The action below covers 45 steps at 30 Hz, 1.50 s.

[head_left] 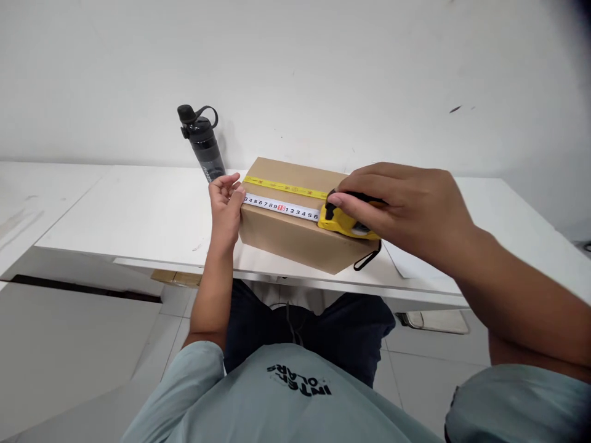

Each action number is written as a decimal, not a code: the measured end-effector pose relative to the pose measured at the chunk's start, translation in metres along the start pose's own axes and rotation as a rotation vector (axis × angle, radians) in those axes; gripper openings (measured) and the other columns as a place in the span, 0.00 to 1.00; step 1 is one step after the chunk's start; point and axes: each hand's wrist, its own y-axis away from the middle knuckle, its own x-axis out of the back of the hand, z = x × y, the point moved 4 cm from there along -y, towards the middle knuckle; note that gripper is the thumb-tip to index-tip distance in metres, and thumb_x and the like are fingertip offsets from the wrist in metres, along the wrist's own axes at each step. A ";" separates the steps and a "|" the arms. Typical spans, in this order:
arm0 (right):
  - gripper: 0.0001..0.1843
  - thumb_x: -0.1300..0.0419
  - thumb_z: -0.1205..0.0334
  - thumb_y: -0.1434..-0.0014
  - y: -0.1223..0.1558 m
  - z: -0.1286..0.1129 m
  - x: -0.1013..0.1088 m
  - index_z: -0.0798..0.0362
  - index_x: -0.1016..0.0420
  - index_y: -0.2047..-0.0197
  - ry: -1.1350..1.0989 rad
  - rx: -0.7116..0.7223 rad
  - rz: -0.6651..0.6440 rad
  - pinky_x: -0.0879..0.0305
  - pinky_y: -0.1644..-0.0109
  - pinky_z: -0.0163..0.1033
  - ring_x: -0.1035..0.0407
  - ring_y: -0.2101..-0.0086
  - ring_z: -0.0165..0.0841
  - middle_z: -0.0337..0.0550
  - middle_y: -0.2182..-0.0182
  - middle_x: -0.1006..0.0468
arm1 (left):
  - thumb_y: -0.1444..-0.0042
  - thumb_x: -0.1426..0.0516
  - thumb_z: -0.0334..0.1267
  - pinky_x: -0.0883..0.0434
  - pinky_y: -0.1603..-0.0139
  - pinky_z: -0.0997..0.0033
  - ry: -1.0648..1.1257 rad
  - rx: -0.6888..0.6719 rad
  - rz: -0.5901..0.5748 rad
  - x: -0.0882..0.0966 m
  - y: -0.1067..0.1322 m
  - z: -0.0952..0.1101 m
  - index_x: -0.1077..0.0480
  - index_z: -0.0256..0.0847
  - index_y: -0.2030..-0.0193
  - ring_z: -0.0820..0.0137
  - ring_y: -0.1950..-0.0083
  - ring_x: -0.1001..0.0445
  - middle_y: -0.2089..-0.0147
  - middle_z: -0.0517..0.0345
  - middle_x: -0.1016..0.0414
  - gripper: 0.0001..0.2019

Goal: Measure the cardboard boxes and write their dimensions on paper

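Note:
A brown cardboard box (295,246) rests on the white table, turned slightly at an angle. Across its top, near the edge facing me, runs the white numbered blade (281,208) of a tape measure. My left hand (226,206) is at the box's left end, fingers curled and thumb pressed where the blade ends; the blade's tip is hidden. My right hand (406,206) is closed around the yellow and black tape measure (341,223) at the box's right end. Its black wrist strap (368,258) hangs over the side. Yellow printed tape (286,187) runs along the box top behind the blade.
A dark water bottle (205,147) with a loop stands behind my left hand, close to the wall. White paper (410,261) lies on the table (138,209) under my right forearm. Below the table's front edge are my legs and a brown item (178,278).

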 end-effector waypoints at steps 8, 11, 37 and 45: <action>0.09 0.36 0.53 0.29 0.061 0.028 0.048 0.45 0.17 0.61 0.094 0.110 0.168 0.31 0.67 0.38 0.18 0.62 0.31 0.33 0.62 0.13 | 0.36 0.35 0.53 0.21 0.33 0.55 0.017 0.029 -0.009 0.004 -0.001 0.001 0.33 0.51 0.45 0.60 0.35 0.22 0.33 0.53 0.23 0.19; 0.10 0.35 0.52 0.30 0.076 0.041 0.052 0.45 0.17 0.60 0.058 0.029 0.165 0.29 0.64 0.38 0.17 0.61 0.34 0.35 0.61 0.13 | 0.35 0.36 0.54 0.22 0.33 0.57 0.013 0.012 -0.006 0.004 -0.004 -0.003 0.33 0.51 0.47 0.61 0.34 0.23 0.33 0.55 0.24 0.17; 0.20 0.34 0.40 0.42 0.081 0.093 0.072 0.49 0.12 0.66 0.215 -0.542 0.436 0.40 0.75 0.38 0.20 0.70 0.39 0.47 0.72 0.15 | 0.41 0.31 0.61 0.20 0.43 0.54 -0.445 -0.091 0.053 -0.012 0.056 0.043 0.31 0.49 0.41 0.55 0.37 0.24 0.23 0.43 0.39 0.29; 0.22 0.37 0.39 0.42 0.095 0.096 0.078 0.48 0.11 0.66 0.314 -0.501 0.372 0.42 0.77 0.39 0.20 0.72 0.40 0.46 0.72 0.15 | 0.28 0.52 0.67 0.20 0.41 0.51 -0.231 -0.324 -0.481 -0.042 0.053 0.104 0.23 0.46 0.63 0.57 0.41 0.19 0.43 0.48 0.17 0.29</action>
